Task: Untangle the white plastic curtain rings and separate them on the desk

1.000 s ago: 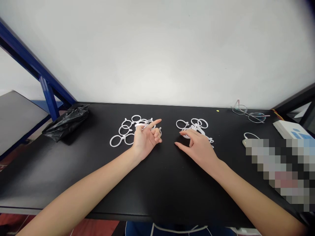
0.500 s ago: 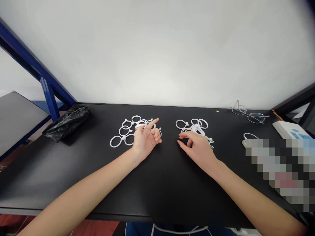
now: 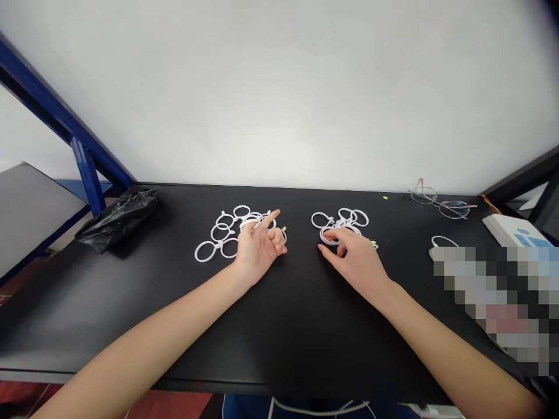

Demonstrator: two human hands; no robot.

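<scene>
Bare pale wall (image 3: 271, 87) rises behind a long black worktop (image 3: 283, 331), where the person is reaching forward with both arms. From where I stand, the left hand (image 3: 259, 250) is turned palm up, half open, its index finger stretched out and the other fingers loosely curled. A thick white ring (image 3: 250, 223) shows right by the thumb; I can't tell whether it is held or simply lies behind. The right hand (image 3: 353, 253) is palm down and open, with a clear gap between thumb and index finger. Its index fingertip is over a white ring in the right-hand cluster (image 3: 345, 222), though I can't make out whether they touch.

Just beyond the left hand, more white rings lie in a looser cluster (image 3: 219, 245), some overlapping. Farther left is a crumpled black plastic bag (image 3: 117, 218), near a blue metal frame (image 3: 87, 169). Off to the right, a yellow scrap (image 3: 385, 198) and thin-framed eyeglasses (image 3: 455, 209) lie near the wall, with a white box (image 3: 502, 227) closer in. Its blue patches are too small to read, and the area below is blurred out.
</scene>
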